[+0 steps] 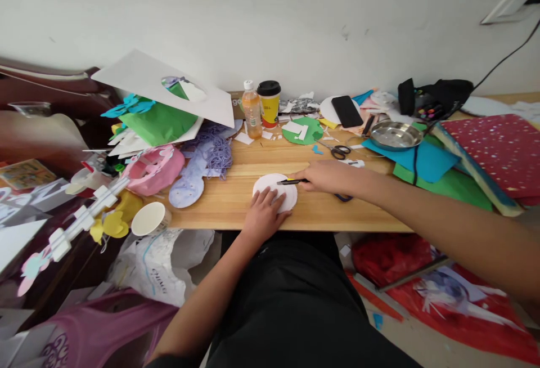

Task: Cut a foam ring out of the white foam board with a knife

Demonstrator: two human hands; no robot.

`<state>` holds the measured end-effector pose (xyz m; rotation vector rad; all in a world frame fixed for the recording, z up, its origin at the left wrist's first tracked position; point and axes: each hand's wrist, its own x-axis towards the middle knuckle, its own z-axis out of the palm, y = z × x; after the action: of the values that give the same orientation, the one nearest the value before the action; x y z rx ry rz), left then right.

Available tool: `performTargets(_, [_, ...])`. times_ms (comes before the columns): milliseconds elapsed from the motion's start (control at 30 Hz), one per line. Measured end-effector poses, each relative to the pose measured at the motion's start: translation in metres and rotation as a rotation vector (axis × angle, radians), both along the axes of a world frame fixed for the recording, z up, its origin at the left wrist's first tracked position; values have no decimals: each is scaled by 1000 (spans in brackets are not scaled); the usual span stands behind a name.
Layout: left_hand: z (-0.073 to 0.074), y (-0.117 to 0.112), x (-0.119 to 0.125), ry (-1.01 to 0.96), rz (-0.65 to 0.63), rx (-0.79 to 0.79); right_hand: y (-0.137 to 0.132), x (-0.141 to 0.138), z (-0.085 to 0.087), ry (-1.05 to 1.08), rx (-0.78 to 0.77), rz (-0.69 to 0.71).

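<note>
A round white disc point(270, 181) with a slightly rough rim lies flat on the wooden table point(236, 210) near its front edge. My left hand point(265, 210) rests on the disc with its fingers spread, pressing on it. In my right hand point(314, 176) is a black and yellow utility knife point(291, 181), its blade end over the disc's upper right part; whether the blade touches the disc I cannot tell. Partly hidden under my right forearm is a dark handle loop point(343, 197). Black-handled scissors point(338, 151) lie just beyond my right hand.
A juice bottle point(252, 112) and a yellow paper cup point(269, 106) stand by the wall. Green paper point(310, 130) with scraps, a phone point(346, 111) and a metal dish point(395, 134) lie to the right. A white paper cup point(148, 219) sits at the table's left front edge.
</note>
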<state>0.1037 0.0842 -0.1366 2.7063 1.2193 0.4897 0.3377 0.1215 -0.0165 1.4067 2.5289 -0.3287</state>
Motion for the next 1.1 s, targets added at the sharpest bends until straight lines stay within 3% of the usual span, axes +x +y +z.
performTargets(133, [7, 21, -21, 24, -183, -37, 18, 4, 6, -51, 7, 62])
performTargets(233, [7, 34, -33, -25, -220, -61, 20, 6, 4, 0, 2, 65])
performTargets(467, [-4, 34, -29, -70, -145, -145, 8, 7, -6, 37, 8, 43])
performTargets(633, [-3, 30, -25, -73, -103, -149, 1, 7, -12, -31, 34, -4])
performTargets(967, [-1, 27, -20, -69, -21, -118, -23, 4, -1, -92, 22, -77])
performTargets(1100, [1, 15, -9, -17, 19, -54, -26, 2, 1, -59, 28, -138])
